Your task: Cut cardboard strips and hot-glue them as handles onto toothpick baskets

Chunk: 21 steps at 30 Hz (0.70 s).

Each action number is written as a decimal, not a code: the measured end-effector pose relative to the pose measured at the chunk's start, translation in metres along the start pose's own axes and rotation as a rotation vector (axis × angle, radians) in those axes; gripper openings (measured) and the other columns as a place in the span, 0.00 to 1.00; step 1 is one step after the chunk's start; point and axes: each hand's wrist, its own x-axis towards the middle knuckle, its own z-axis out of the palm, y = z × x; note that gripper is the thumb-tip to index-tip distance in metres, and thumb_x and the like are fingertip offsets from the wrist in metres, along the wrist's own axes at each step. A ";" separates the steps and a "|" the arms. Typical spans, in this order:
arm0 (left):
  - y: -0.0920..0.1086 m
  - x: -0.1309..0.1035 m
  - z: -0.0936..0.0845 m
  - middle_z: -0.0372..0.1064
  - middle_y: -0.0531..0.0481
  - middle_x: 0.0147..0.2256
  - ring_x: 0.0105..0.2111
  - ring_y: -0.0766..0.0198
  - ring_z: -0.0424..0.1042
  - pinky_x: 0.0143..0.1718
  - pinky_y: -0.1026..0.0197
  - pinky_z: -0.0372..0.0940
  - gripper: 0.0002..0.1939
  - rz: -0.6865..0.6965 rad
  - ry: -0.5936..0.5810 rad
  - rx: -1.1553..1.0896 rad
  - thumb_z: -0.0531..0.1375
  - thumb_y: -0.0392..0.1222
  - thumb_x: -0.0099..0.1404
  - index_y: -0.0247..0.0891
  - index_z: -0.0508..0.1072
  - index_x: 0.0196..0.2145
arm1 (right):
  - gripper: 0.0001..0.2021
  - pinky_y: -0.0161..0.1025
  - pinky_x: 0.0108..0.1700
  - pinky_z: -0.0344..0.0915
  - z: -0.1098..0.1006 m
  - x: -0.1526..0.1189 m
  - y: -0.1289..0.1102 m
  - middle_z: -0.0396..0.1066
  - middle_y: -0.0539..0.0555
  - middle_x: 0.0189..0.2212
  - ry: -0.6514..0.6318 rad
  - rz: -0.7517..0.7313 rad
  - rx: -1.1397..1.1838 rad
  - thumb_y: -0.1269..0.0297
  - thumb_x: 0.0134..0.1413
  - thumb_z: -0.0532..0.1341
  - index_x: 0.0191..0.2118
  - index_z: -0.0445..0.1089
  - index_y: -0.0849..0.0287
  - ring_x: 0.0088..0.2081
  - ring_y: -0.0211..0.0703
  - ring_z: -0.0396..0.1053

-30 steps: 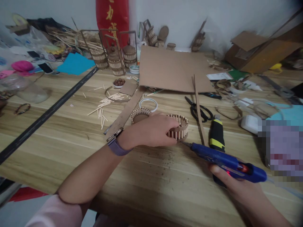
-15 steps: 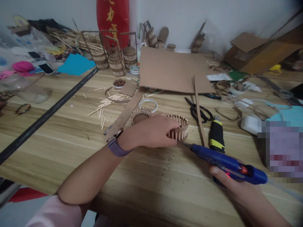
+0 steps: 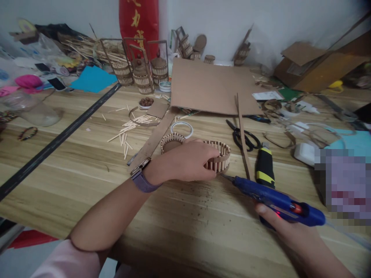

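My left hand, with a watch on its wrist, is closed on the near side of a small round basket made of short wooden sticks and brown cardboard strips. My right hand grips a blue glue gun, its nozzle pointing left at the basket's lower edge; whether it touches, I cannot tell. Partly hidden behind my left hand stands a second stick basket with a cardboard base. A white ring lies just beyond it.
Black scissors, a cardboard strip and a black-and-yellow utility knife lie right of the basket. Loose sticks are scattered left. A large cardboard sheet and finished lidded baskets stand farther back.
The glue gun and my right hand have shifted very slightly left. Otherwise the hands and the basket hold still.
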 end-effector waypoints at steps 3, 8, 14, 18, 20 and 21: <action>0.000 0.000 -0.001 0.70 0.52 0.29 0.32 0.61 0.69 0.33 0.60 0.57 0.11 0.006 -0.002 0.015 0.60 0.40 0.64 0.39 0.63 0.26 | 0.25 0.43 0.33 0.76 0.001 0.001 0.001 0.80 0.52 0.30 0.000 -0.002 0.005 0.32 0.47 0.66 0.35 0.78 0.50 0.30 0.50 0.77; 0.002 0.000 -0.002 0.71 0.51 0.30 0.34 0.60 0.69 0.35 0.60 0.59 0.10 -0.012 -0.009 0.043 0.60 0.41 0.64 0.39 0.64 0.27 | 0.24 0.42 0.27 0.72 0.001 0.004 -0.002 0.76 0.51 0.25 -0.034 -0.040 0.039 0.33 0.47 0.67 0.32 0.77 0.50 0.26 0.48 0.73; 0.003 0.000 -0.002 0.69 0.52 0.28 0.33 0.60 0.69 0.35 0.60 0.58 0.10 -0.007 -0.008 0.049 0.60 0.40 0.64 0.40 0.64 0.26 | 0.21 0.42 0.25 0.70 -0.001 0.004 0.001 0.73 0.50 0.24 -0.060 -0.097 -0.023 0.36 0.52 0.65 0.29 0.75 0.50 0.25 0.48 0.71; 0.002 0.000 -0.001 0.68 0.53 0.28 0.32 0.61 0.68 0.33 0.60 0.57 0.11 0.005 -0.002 0.019 0.60 0.39 0.63 0.40 0.62 0.26 | 0.22 0.42 0.28 0.72 0.001 -0.001 0.006 0.76 0.51 0.27 0.011 -0.104 -0.049 0.35 0.52 0.64 0.33 0.75 0.50 0.27 0.49 0.73; 0.002 0.000 -0.001 0.68 0.53 0.27 0.32 0.61 0.68 0.32 0.60 0.57 0.11 0.005 -0.003 0.007 0.60 0.39 0.63 0.40 0.61 0.26 | 0.23 0.42 0.28 0.72 0.001 0.000 0.006 0.76 0.51 0.27 0.033 -0.112 -0.046 0.33 0.53 0.64 0.35 0.75 0.50 0.27 0.49 0.74; 0.002 0.000 -0.001 0.68 0.53 0.27 0.32 0.61 0.68 0.32 0.60 0.57 0.11 0.005 -0.002 0.003 0.60 0.39 0.63 0.40 0.61 0.26 | 0.23 0.42 0.28 0.72 0.001 0.001 0.005 0.76 0.51 0.27 0.025 -0.120 -0.045 0.33 0.53 0.63 0.34 0.75 0.50 0.27 0.48 0.73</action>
